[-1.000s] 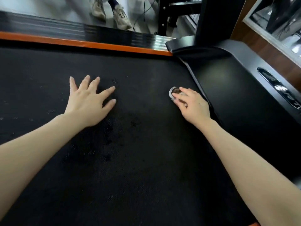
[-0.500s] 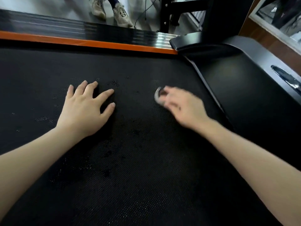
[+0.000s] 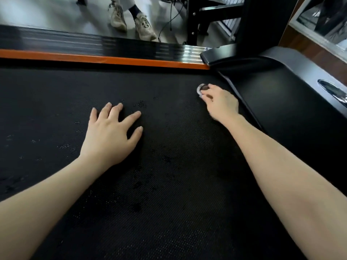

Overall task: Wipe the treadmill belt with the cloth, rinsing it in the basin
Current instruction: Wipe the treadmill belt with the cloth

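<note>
The black textured treadmill belt (image 3: 169,194) fills most of the view, with darker damp patches near its middle. My left hand (image 3: 110,136) lies flat on the belt with its fingers spread. My right hand (image 3: 219,104) grips a small wadded grey-brown cloth (image 3: 201,89) and presses it on the belt close to the right edge. Most of the cloth is hidden under my fingers. No basin is in view.
An orange strip (image 3: 103,60) and a ribbed side rail (image 3: 131,46) border the belt's far side. The black motor cover (image 3: 281,102) and upright post (image 3: 262,23) stand at the right. A person's feet in sneakers (image 3: 133,23) stand on the floor beyond, near cables.
My right hand swept the cloth left across the belt, then back right toward the belt's edge. My left hand stayed flat in the same spot.
</note>
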### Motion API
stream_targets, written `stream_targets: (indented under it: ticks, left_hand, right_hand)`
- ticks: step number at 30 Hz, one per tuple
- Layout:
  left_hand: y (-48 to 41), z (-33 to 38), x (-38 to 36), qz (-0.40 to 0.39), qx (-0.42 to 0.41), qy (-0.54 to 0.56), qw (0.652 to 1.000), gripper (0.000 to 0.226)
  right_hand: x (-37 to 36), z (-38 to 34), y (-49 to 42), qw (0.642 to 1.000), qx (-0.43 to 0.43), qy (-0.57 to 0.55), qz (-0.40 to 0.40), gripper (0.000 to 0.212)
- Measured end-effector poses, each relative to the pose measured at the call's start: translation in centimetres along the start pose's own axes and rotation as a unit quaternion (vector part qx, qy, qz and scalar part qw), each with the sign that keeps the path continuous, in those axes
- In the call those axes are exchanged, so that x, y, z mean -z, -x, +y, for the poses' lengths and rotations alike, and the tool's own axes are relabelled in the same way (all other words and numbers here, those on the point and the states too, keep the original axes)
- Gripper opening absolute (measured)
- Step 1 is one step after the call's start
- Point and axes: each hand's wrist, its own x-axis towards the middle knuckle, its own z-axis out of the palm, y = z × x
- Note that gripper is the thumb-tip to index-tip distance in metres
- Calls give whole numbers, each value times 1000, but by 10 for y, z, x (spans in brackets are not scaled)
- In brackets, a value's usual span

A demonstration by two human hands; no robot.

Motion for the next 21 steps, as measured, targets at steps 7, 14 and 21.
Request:
stream_targets:
  ticks: [7, 14, 21]
  left_hand:
    - [-1, 0, -2, 1, 0, 0, 1000, 67]
    - [0, 2, 0, -1, 2, -2, 1000, 70]
    - [1, 1, 1, -1, -1, 0, 1000, 71]
  right_hand:
    - [-8, -52, 52, 979, 198, -39, -17, 26]
    - [-9, -19, -47, 984, -167, 62, 13, 35]
    - [-34, -99, -49, 996, 72, 54, -24, 35]
